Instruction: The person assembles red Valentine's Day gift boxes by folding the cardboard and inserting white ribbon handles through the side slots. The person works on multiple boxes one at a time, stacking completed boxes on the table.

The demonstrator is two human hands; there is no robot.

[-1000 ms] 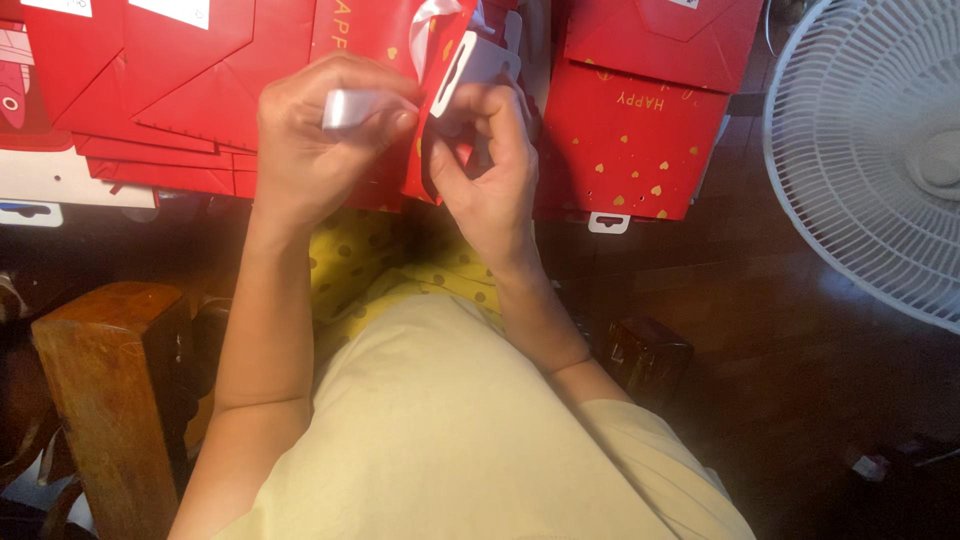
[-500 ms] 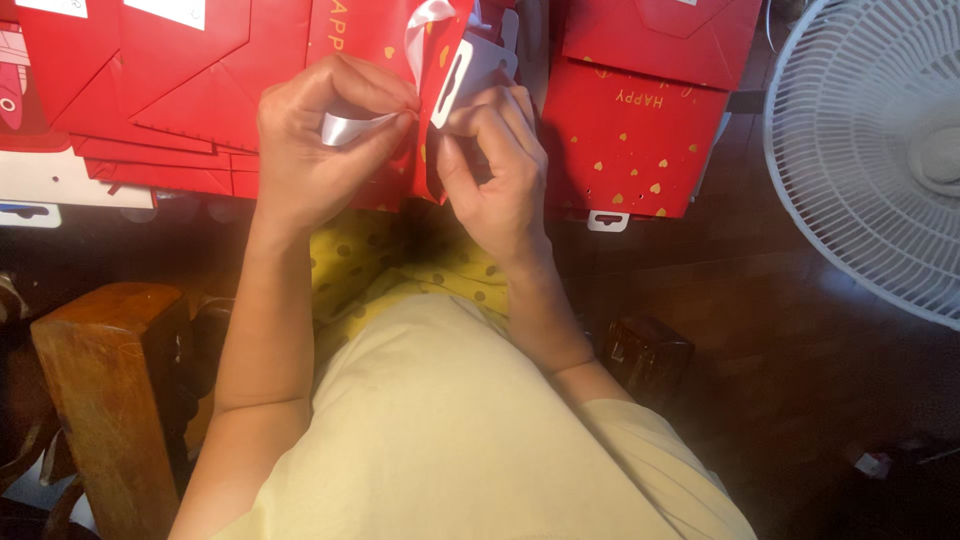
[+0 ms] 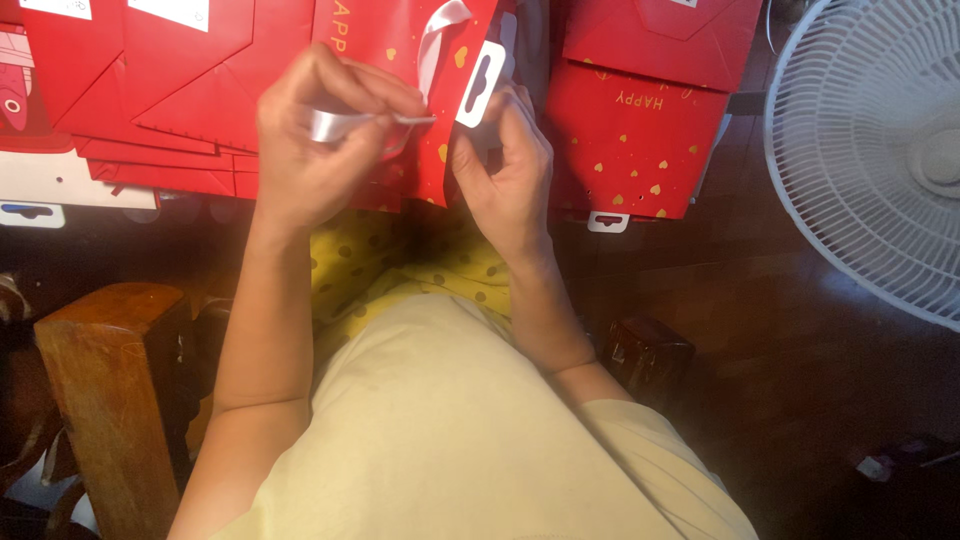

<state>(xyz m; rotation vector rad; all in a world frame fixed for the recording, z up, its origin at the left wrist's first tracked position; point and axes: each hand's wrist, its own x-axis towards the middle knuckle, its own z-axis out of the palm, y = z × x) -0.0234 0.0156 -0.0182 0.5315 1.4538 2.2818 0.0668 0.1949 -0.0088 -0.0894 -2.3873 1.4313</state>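
Note:
My left hand (image 3: pixel 315 140) pinches a white satin ribbon (image 3: pixel 345 123) that runs to the edge of a red paper gift bag (image 3: pixel 405 45) with small gold hearts. A loop of the same ribbon (image 3: pixel 440 30) curls up over the bag's face. My right hand (image 3: pixel 505 170) grips the bag's lower edge beside its white card handle piece with an oblong slot (image 3: pixel 480 82). Both hands are held up in front of my chest, above my yellow dotted trousers.
Flat red bags lie stacked at the left (image 3: pixel 150 90). Another folded red bag with gold hearts (image 3: pixel 630 130) lies to the right. A white floor fan (image 3: pixel 880 150) stands at the far right. A wooden stool or post (image 3: pixel 110 380) is at lower left on the dark floor.
My hands have shifted slightly left and apart. The left hand has drawn the ribbon out to the left, so a taut strand now runs to the bag's edge.

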